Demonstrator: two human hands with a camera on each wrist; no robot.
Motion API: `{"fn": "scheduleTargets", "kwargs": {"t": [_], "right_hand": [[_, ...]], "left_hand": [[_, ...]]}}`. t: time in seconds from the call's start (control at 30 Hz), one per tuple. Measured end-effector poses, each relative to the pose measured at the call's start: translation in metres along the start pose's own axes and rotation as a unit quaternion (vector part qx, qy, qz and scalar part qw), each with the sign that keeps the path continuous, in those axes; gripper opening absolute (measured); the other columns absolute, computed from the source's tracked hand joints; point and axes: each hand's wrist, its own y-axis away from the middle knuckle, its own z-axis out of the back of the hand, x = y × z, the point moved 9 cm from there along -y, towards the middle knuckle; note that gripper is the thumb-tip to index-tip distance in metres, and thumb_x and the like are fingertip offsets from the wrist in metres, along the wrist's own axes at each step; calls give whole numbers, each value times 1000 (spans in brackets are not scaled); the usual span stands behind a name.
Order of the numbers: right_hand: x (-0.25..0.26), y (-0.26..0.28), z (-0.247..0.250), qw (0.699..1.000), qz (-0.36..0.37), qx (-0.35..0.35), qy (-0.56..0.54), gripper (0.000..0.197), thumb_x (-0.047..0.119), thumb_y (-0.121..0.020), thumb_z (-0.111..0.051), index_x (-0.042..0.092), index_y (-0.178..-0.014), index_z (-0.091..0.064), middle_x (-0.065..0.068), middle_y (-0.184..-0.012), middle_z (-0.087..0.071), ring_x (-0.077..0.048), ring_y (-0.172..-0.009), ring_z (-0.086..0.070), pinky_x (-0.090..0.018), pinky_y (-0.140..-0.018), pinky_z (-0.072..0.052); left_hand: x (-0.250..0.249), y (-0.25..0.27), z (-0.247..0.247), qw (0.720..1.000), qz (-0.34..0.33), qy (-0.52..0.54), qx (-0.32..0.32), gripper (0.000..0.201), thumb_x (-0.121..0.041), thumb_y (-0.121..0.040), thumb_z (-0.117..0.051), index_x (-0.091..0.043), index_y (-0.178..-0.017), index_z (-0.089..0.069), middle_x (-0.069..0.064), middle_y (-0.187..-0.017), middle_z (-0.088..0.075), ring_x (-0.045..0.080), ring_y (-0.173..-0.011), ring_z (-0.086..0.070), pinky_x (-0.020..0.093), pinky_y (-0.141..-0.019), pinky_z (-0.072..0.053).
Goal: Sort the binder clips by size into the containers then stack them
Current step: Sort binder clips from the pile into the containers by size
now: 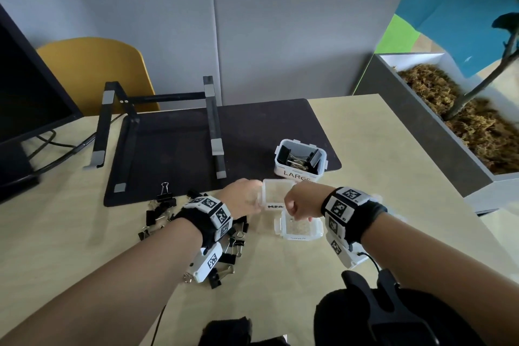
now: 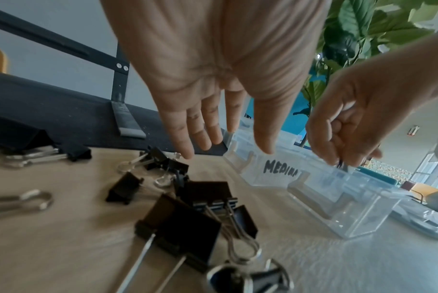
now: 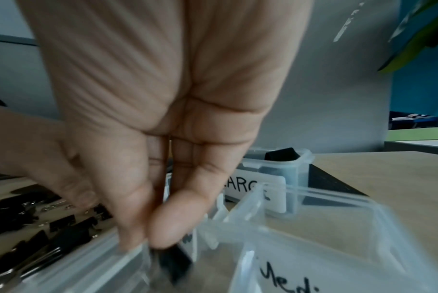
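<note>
Three clear containers stand in a row: LARGE point(image 1: 300, 174) holding big black clips, MEDIUM point(image 1: 276, 194), and small point(image 1: 300, 229) nearest me. My right hand point(image 1: 294, 212) pinches a small black binder clip point(image 3: 174, 260) between thumb and fingers, at the small container's point(image 3: 107, 265) rim. In the left wrist view the right hand point(image 2: 343, 158) hovers above that container point(image 2: 351, 210). My left hand point(image 1: 247, 199) has straight fingers and holds nothing, its thumb point(image 2: 265, 136) at the MEDIUM container's point(image 2: 280, 172) left wall. A pile of loose black clips point(image 1: 224, 247) lies under my left wrist.
A black laptop stand point(image 1: 157, 126) sits on a dark mat point(image 1: 266, 132) behind the containers. A monitor point(image 1: 28, 87) stands at far left, and a planter box point(image 1: 421, 121) borders the table's right edge. One clip point(image 1: 165, 194) stands upright by the mat.
</note>
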Motion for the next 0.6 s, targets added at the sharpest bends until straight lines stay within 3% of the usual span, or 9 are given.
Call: {"fn": "scheduleTargets", "kwargs": {"t": [0.13,0.27,0.4,0.5,0.6], "right_hand": [[0,9,3,997,-16,-63,-34,18,13,-85,-58,14,-102,-66,-1,-105,-64,-11,-72,-50,-17,-58,-41],[20,17,6,989,2,-123,-81,20,14,-87,-56,13,-104,-66,1,-107,-65,-10,-85,-45,-19,-72,-35],[49,14,-6,987,28,-127,-99,20,13,-86,-55,12,-102,-67,-3,-103,-68,-9,-84,-47,-19,-74,-37],[69,10,-15,984,45,-118,-123,19,11,-86,-55,11,-101,-68,-3,-102,-69,-10,-83,-49,-20,-75,-41],[87,3,-25,984,58,-114,-125,20,11,-85,-54,13,-98,-69,0,-100,-70,-8,-83,-50,-21,-75,-42]], "left_hand": [[24,20,7,999,-2,7,-45,57,-24,-87,-60,-21,-140,-40,0,-138,-44,15,-130,-43,27,-108,-35],[52,41,9,999,18,-12,-43,43,-24,-88,-57,-22,-131,-51,-4,-134,-50,12,-125,-47,25,-103,-35],[78,61,4,998,53,-28,-15,40,-23,-89,-56,-21,-129,-54,-5,-134,-50,13,-125,-47,27,-106,-36],[99,74,7,997,72,-15,-32,38,-19,-86,-56,-27,-123,-57,-7,-132,-49,13,-121,-48,29,-107,-38],[119,86,14,994,85,0,-67,38,-11,-84,-59,-23,-120,-61,-4,-125,-52,14,-120,-50,20,-100,-36]]}}
